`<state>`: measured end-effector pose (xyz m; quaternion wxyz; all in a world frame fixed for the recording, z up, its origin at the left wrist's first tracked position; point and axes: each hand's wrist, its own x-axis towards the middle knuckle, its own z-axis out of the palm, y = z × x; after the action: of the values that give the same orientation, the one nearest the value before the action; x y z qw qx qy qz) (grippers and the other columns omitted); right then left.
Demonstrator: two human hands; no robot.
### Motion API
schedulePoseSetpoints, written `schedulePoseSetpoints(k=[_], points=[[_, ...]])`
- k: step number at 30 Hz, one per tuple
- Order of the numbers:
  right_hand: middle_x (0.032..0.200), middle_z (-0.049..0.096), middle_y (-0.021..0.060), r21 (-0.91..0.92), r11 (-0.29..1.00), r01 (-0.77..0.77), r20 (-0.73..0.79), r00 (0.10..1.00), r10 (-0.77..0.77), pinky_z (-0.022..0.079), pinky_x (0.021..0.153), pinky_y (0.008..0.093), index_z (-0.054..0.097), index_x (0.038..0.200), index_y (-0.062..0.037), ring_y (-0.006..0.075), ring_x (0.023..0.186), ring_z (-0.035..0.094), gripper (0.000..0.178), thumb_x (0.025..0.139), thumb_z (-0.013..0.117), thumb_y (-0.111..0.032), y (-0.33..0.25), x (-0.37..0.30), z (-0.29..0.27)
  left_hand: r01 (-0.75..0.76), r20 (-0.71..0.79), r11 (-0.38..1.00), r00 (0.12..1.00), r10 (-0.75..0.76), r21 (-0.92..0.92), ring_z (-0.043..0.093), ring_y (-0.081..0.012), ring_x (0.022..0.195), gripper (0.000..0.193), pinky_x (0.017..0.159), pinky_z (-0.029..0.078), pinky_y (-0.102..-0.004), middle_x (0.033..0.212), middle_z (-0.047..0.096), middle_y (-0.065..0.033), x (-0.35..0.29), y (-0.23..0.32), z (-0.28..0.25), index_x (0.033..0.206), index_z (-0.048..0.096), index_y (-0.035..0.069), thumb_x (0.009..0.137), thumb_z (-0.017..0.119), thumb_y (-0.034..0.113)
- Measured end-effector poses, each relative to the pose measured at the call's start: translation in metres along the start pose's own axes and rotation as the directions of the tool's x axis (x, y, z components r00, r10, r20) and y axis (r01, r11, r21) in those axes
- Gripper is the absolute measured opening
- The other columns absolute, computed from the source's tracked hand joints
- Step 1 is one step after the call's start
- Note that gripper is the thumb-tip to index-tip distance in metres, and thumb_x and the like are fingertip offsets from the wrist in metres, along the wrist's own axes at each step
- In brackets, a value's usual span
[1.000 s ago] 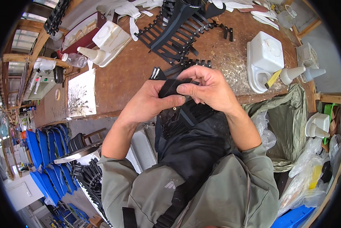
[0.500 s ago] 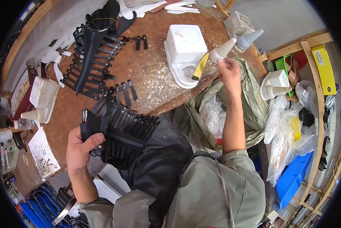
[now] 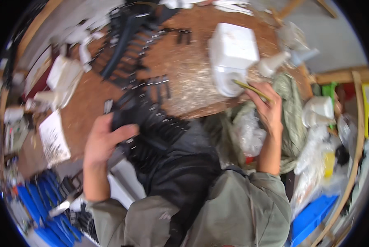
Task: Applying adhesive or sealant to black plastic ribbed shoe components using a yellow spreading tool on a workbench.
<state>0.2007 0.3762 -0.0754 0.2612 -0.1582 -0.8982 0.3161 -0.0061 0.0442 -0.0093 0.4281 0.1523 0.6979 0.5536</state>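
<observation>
My left hand [image 3: 104, 138] is closed round a bundle of black strappy shoe uppers [image 3: 149, 144], thumb on top. The bundle's many narrow straps carry small metal pieces and hang over my lap. My right hand [image 3: 266, 101] pinches a thin yellow brush [image 3: 256, 90] over the table's front right edge. The brush's far end reaches the round cup of a white plastic pot [image 3: 234, 45]; motion blur hides its tip. More black strappy uppers [image 3: 125, 47] lie on the table beyond my left hand, their straps running down toward the bundle.
The worn brown table [image 3: 188, 78] carries a second white pot [image 3: 63, 76] at left. Pale cones [image 3: 273, 64] stand right of the near pot. Below my right arm hangs an olive bag [image 3: 289, 123] with clear plastic inside. Blue trays [image 3: 316, 218] lie low on the right.
My right hand has left the pale cone and moved down and left to the cup, taking hold of the yellow brush. My left hand still grips the uppers. The whole view has shifted and blurred.
</observation>
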Motion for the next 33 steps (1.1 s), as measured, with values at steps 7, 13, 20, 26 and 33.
schedulePoseSetpoints(k=[7,13,20,26,33], points=[[0.086,0.064,0.0139,0.25,0.952,-0.178,0.073,0.984,0.164,0.051,0.063,0.029,0.064,0.097,0.0042,0.0202,0.072,0.062,0.017,0.081,0.064,0.0,-0.014,-0.03,-0.012,0.03,0.066,0.997,0.998,-0.025,-0.069,0.054,-0.005,0.07,0.017,0.064,0.043,-0.021,0.078,0.062,0.0021,0.004,0.009,0.015,0.093,0.066,-0.001,0.079,0.068,0.008],[0.079,0.066,0.0137,0.722,0.689,0.054,0.053,0.99,-0.133,0.048,0.056,0.0271,0.063,0.096,0.0061,0.0182,0.066,0.062,0.019,0.078,0.065,0.0,-0.108,0.029,0.041,0.012,0.118,0.997,0.993,-0.003,-0.072,0.056,-0.0045,0.073,0.02,0.068,0.045,-0.0201,0.082,0.065,0.001,0.005,0.007,0.012,0.098,0.065,-0.002,0.08,0.069,0.005],[0.077,0.066,0.0133,0.663,0.713,0.228,0.03,0.944,-0.33,0.045,0.054,0.0257,0.066,0.088,0.0057,0.0177,0.062,0.06,0.017,0.072,0.071,0.004,-0.154,0.064,0.067,-0.021,0.173,0.99,0.984,0.045,-0.139,0.055,-0.0034,0.078,0.026,0.07,0.046,-0.0195,0.087,0.064,0.001,0.006,0.009,0.011,0.104,0.063,-0.003,0.081,0.07,0.007],[0.077,0.066,0.0158,0.658,0.704,0.267,0.0,0.935,-0.355,0.048,0.053,0.0266,0.066,0.084,0.0074,0.0198,0.061,0.062,0.017,0.071,0.072,0.0,-0.156,0.072,0.069,-0.011,0.172,0.991,0.984,0.035,-0.135,0.056,-0.0039,0.077,0.026,0.07,0.047,-0.0205,0.087,0.065,0.0008,0.004,0.008,0.008,0.104,0.064,-0.002,0.08,0.07,0.007],[0.075,0.066,0.0152,0.565,0.78,0.268,-0.038,0.953,-0.299,0.051,0.054,0.0293,0.066,0.085,0.0066,0.0228,0.064,0.064,0.013,0.073,0.069,0.005,-0.156,0.071,0.063,0.022,0.137,0.982,0.991,0.004,-0.189,0.057,-0.0052,0.072,0.025,0.066,0.047,-0.0206,0.082,0.065,-0.0002,0.0,0.011,0.006,0.097,0.065,-0.002,0.077,0.073,0.009]])
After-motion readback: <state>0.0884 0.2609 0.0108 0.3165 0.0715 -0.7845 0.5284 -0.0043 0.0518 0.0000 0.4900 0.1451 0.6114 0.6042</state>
